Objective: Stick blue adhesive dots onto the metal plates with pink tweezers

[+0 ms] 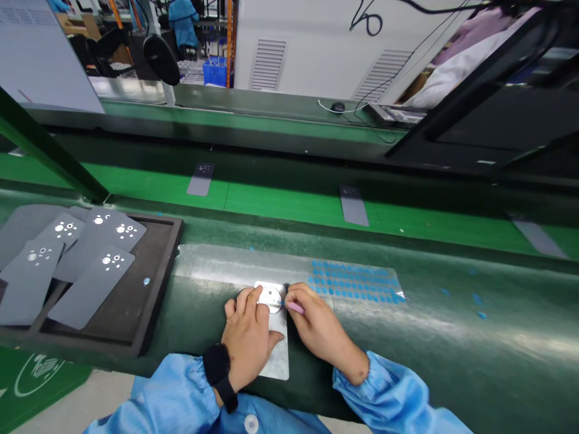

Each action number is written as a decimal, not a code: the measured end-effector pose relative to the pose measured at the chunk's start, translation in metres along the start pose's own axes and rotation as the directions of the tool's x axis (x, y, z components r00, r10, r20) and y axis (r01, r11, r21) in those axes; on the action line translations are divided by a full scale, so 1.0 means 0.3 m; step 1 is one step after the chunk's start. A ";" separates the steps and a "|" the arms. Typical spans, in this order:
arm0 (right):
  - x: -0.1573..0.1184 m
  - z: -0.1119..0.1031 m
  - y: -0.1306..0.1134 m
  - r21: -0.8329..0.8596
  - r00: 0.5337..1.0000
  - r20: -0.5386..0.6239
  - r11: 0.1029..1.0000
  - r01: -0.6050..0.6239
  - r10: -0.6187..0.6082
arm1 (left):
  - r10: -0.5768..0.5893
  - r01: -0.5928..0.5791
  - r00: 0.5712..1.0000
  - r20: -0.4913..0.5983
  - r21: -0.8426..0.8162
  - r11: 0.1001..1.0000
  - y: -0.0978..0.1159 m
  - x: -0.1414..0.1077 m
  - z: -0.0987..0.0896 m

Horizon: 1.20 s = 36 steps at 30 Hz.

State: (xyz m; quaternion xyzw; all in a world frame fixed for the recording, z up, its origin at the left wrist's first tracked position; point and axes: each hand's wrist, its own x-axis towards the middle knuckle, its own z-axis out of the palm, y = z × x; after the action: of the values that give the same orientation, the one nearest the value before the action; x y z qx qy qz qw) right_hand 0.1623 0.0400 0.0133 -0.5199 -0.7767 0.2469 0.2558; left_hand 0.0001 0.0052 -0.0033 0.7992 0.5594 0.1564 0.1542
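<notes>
A silvery phone back panel (277,355) with a shiny round camera area (271,299) lies on the bench in front of me. My left hand (246,337) rests on the panel from the left, its fingers and thumb spread, pressing it flat. Closed around a slim pink tool (295,307), my right hand (319,322) is at the panel's upper right edge. The tool's tip is near the round area, where a bit of blue shows; its exact kind is hidden by the fingers.
A clear sheet (289,268) with rows of blue dots (353,281) lies behind my hands. On the left, a dark tray (156,289) carries several grey panels (93,289). Beyond the bench, grey panels (354,206) lie on a green belt (280,205). A green post (49,147) slants at left.
</notes>
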 end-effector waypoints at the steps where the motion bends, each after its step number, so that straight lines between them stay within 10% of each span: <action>1: -0.002 -0.012 0.000 0.048 1.000 -0.017 0.999 -0.016 0.017 | 0.000 0.000 1.000 0.007 -0.007 1.000 0.000 0.000 -0.002; 8: 0.060 -0.118 -0.009 0.234 0.960 -0.025 0.935 -0.265 0.279 | -0.026 0.026 1.000 -0.014 -0.026 0.999 0.001 -0.001 -0.007; 15: 0.544 -0.345 0.056 0.370 0.860 -0.336 0.894 -0.253 0.383 | -0.091 0.075 0.971 -0.222 -0.080 0.994 -0.043 -0.024 0.043; 18: 0.728 -0.412 0.057 0.223 0.793 -0.453 0.913 -0.342 0.408 | -0.097 0.091 0.924 -0.369 -0.034 0.995 -0.113 -0.039 -0.021; 21: 0.780 -0.414 0.056 0.094 0.854 -0.406 0.944 -0.316 0.327 | -0.105 0.102 0.875 -0.473 -0.032 0.994 -0.193 -0.014 -0.189; 28: 0.708 -0.371 0.143 0.070 0.892 -0.360 0.961 -0.268 0.275 | -0.507 0.568 0.802 -0.315 0.141 0.811 -0.442 0.381 -0.576; 36: 0.695 -0.468 0.195 0.201 0.817 -0.387 0.904 -0.378 0.427 | -0.640 0.661 0.749 -0.170 0.248 0.708 -0.648 0.751 -0.544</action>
State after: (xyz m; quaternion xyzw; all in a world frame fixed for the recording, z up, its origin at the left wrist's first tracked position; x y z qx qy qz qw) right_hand 0.2256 0.2710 0.1095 -0.6977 -0.5596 0.2213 0.3888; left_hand -0.1602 0.2927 0.0796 0.5581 0.8269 0.0356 0.0592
